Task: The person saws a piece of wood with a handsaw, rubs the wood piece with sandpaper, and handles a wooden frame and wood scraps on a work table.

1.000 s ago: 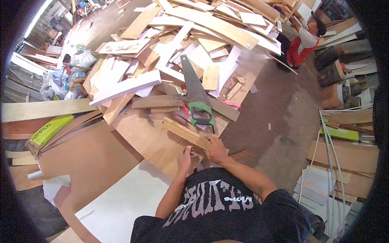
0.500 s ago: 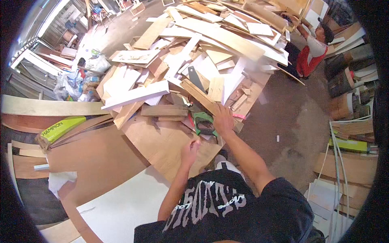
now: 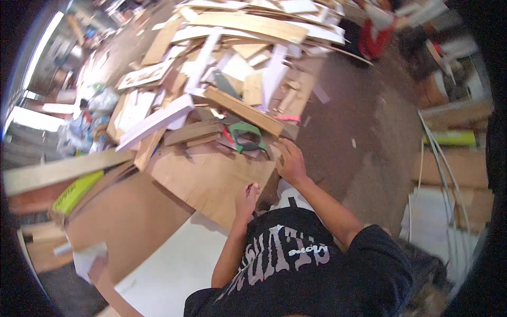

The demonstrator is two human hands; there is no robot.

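My right hand (image 3: pixel 291 162) is open, its fingers apart, just off the near end of a brown wooden batten (image 3: pixel 244 111). The batten lies slantwise on the scrap pile. To the left of that hand rests a handsaw with a green handle (image 3: pixel 247 138); its grey blade (image 3: pixel 225 84) runs under the batten. My left hand (image 3: pixel 246 202) is closed, fingers curled, over the near edge of a plywood sheet (image 3: pixel 203 174). Whatever it may hold is hidden. Short brown wood blocks (image 3: pixel 194 132) lie beside the saw handle.
Beyond the saw, a heap of loose boards (image 3: pixel 248 26) and offcuts rises. A white panel (image 3: pixel 174 264) lies at lower left. Plastic bags (image 3: pixel 79 132) sit at the left. Another person in a red garment (image 3: pixel 376 37) is at far right. Thin strips (image 3: pixel 441 158) lean at right.
My right hand has come off the batten's end, and its fingers have spread. The left hand stays curled. The view has shifted, so the pile appears further left and higher.
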